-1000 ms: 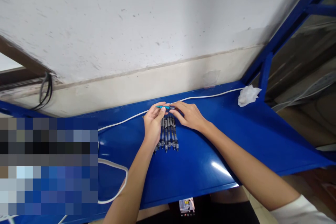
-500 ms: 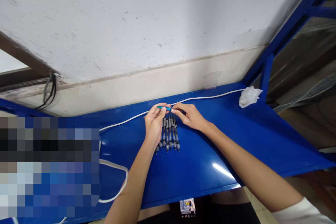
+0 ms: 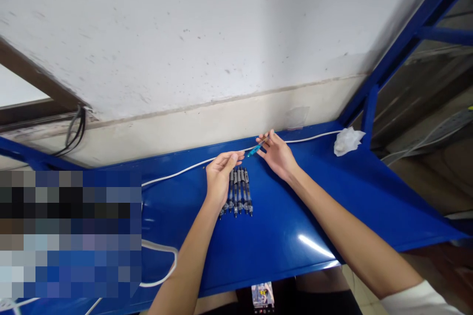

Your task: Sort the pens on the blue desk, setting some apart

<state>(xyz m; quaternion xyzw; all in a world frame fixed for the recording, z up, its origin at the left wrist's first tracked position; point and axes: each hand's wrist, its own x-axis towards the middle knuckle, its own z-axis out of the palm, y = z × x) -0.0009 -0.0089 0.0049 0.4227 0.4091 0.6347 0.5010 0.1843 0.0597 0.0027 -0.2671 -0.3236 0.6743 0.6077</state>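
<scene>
A thin teal plastic pen refill [image 3: 254, 149] is pinched at its far end between the thumb and fingers of the right hand [image 3: 278, 156], and it slants down toward the left hand [image 3: 220, 177], with its near tip just short of that hand's fingertips. The refill is held in the air just beyond the far end of a row of dark, clear-barrelled pens [image 3: 238, 191] that lie side by side on the glossy blue metal counter [image 3: 295, 216].

The left hand rests at the left side of the pen row, palm turned toward the pens; its fingers are loosely curled and close together, with thumb and forefinger near each other, and they grip nothing that can be seen. Whether the side of this hand touches the outermost pen cannot be told. The right hand is just beyond the right side of the row, raised a little off the counter, its other fingers bent behind the pinch.

A white cable [image 3: 306, 137] runs along the counter's back edge beyond the pens, passing behind both hands, and a loop of white cord [image 3: 166, 261] lies on the counter well to the left of the row and nearer the person. A crumpled white tissue [image 3: 346, 140] sits at the counter's back corner, well to the right of the pens, beside a blue metal post [image 3: 369, 108]. Behind the counter rises a stained white wall [image 3: 221, 34].
</scene>
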